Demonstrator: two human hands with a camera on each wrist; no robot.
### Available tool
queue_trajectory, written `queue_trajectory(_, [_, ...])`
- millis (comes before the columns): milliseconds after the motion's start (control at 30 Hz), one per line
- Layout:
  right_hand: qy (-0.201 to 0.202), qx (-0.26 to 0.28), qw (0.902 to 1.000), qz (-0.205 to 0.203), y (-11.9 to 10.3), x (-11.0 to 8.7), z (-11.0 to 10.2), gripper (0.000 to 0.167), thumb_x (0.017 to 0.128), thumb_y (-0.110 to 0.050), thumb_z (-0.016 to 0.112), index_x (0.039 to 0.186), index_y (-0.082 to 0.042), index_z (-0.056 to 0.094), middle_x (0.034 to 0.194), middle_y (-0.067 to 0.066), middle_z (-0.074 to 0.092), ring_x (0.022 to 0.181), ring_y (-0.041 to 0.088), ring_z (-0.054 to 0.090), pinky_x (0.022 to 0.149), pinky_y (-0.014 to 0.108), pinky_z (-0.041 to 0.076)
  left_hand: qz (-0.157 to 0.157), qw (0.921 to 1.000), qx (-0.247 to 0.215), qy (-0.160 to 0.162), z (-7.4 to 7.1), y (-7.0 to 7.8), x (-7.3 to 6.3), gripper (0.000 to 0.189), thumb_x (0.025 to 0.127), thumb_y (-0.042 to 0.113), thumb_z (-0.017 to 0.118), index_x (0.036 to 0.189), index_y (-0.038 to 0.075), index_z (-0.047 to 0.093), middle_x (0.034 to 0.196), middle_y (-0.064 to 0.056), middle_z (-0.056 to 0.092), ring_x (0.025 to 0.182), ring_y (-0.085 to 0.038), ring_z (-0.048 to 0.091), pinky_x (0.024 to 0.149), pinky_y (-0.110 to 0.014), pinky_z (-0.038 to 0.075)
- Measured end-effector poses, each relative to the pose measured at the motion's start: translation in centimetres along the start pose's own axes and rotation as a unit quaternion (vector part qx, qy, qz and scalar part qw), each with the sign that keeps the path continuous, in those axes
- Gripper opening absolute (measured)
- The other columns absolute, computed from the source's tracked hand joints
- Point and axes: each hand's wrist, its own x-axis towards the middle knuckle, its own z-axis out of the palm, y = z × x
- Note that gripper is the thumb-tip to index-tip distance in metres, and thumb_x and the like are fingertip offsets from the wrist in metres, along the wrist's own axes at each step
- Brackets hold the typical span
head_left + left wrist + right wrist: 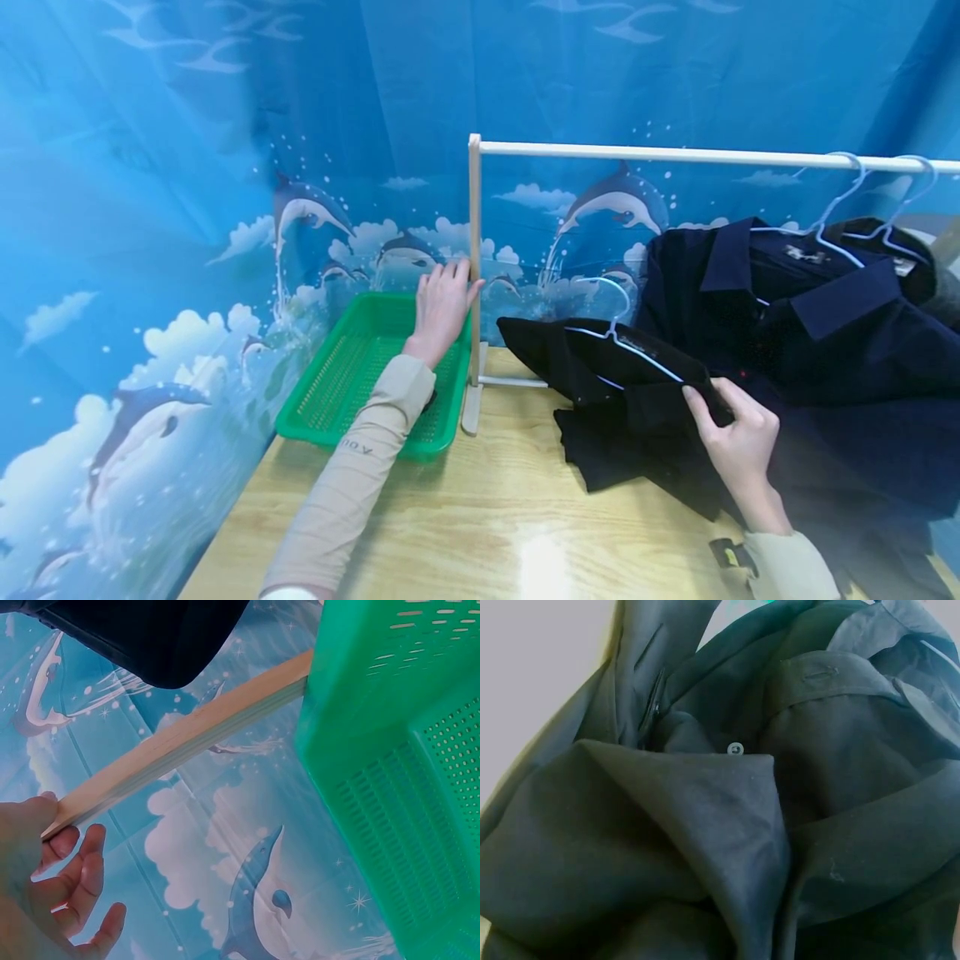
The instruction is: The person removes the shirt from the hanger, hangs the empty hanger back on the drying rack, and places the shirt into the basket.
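Note:
My left hand [444,302] reaches over the green basket to the wooden upright post [475,250] of a clothes rack. In the left wrist view, thumb and forefinger pinch the post [180,742] while the other fingers curl loosely below it. My right hand [738,433] pinches a black shirt [652,417] at the shoulder, by the end of its white hanger [648,358]. This hanger's hook stands below the rail, free of it. Up close in the right wrist view, the dark shirt cloth [682,817] fills most of the frame, showing a small button [735,748].
A green perforated basket [300,425] stands left of the post on the wooden table [525,517]. From the white rail [637,153], a navy shirt [840,333] and another dark garment [862,229] hang on hangers at the right. A blue dolphin-print curtain [360,125] covers the back.

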Motion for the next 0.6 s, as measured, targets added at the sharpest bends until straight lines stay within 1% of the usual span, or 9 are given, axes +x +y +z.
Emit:
queue_trajectory(100, [0.0, 0.001, 1.0, -0.003, 0.1, -0.1, 0.1, 0.012, 0.08, -0.002, 0.078, 0.086, 0.007, 0.073, 0.078, 0.022, 0.069, 0.086, -0.021, 0.053, 0.078, 0.004, 0.037, 0.0, 1.0, 0.009, 0.005, -0.1, -0.1, 0.0, 0.039, 0.105, 0.045, 0.05, 0.116, 0.01, 0.061, 0.106, -0.008, 0.069, 0.094, -0.027, 0.062, 0.077, -0.04, 0.051])
queue_trajectory(233, [-0.001, 0.002, 1.0, -0.006, -0.2, -0.2, 0.1, 0.013, 0.081, -0.003, 0.078, 0.086, 0.008, 0.073, 0.078, 0.021, 0.069, 0.085, -0.02, 0.051, 0.078, 0.005, 0.037, -0.001, 0.9997, 0.017, 0.016, -0.1, -0.3, -0.4, 0.039, 0.103, 0.046, 0.052, 0.105, 0.01, 0.064, 0.094, -0.007, 0.069, 0.088, -0.026, 0.062, 0.073, -0.039, 0.05])
queue_trajectory(400, [0.001, 0.006, 0.9999, -0.009, -1.1, 0.0, 0.1, 0.012, 0.08, -0.001, 0.077, 0.085, 0.009, 0.072, 0.078, 0.023, 0.069, 0.085, -0.02, 0.05, 0.077, 0.005, 0.036, 0.005, 0.9998, 0.002, 0.017, -0.2, -0.4, -1.3, 0.036, 0.102, 0.044, 0.057, 0.092, 0.01, 0.064, 0.082, -0.006, 0.067, 0.078, -0.025, 0.06, 0.065, -0.036, 0.048])
queue_trajectory(500, [0.002, 0.012, 0.9999, -0.012, -1.6, 0.2, 0.1, 0.013, 0.082, -0.002, 0.076, 0.085, 0.01, 0.072, 0.078, 0.024, 0.068, 0.085, -0.019, 0.05, 0.078, 0.005, 0.036, 0.017, 0.9997, -0.007, 0.019, -0.3, -0.2, -1.9, 0.034, 0.102, 0.042, 0.059, 0.09, 0.011, 0.065, 0.08, -0.004, 0.067, 0.073, -0.023, 0.058, 0.061, -0.034, 0.047])
queue_trajectory(600, [0.003, 0.016, 0.9998, -0.015, -1.8, 0.3, 0.0, 0.016, 0.084, -0.006, 0.075, 0.085, 0.01, 0.071, 0.077, 0.025, 0.068, 0.086, -0.019, 0.05, 0.078, 0.005, 0.037, 0.044, 0.9986, -0.021, 0.021, -0.5, 0.1, -2.5, 0.03, 0.102, 0.039, 0.061, 0.091, 0.012, 0.068, 0.079, -0.003, 0.067, 0.07, -0.021, 0.058, 0.059, -0.032, 0.048])
